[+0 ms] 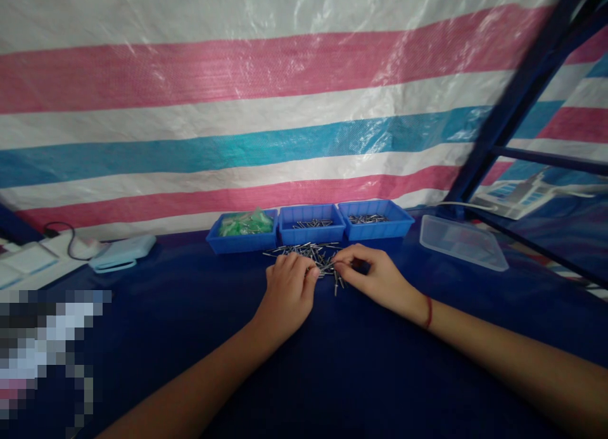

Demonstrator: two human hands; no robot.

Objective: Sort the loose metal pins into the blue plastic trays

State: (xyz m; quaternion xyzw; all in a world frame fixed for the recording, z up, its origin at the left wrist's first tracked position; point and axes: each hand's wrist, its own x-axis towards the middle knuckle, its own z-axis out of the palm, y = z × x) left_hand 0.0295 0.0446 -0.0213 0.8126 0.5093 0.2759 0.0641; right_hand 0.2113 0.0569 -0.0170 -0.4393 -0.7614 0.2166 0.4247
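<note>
A heap of small metal pins (311,254) lies on the dark blue tablecloth (332,363), just in front of three blue trays. My left hand (287,290) rests at the heap's near left edge, fingers curled into a loose fist over some pins. My right hand (368,274) sits at the heap's right edge, thumb and forefinger pinched on a thin pin. A red string circles my right wrist. The left tray (242,230) holds green plastic parts. The middle tray (311,225) and the right tray (375,220) hold metal pins.
A clear plastic lid (463,241) lies at the right. A light blue pouch (123,252), white boxes and a black cable sit at the left. A striped tarp hangs behind the table. A dark blue metal frame (513,103) rises at the right.
</note>
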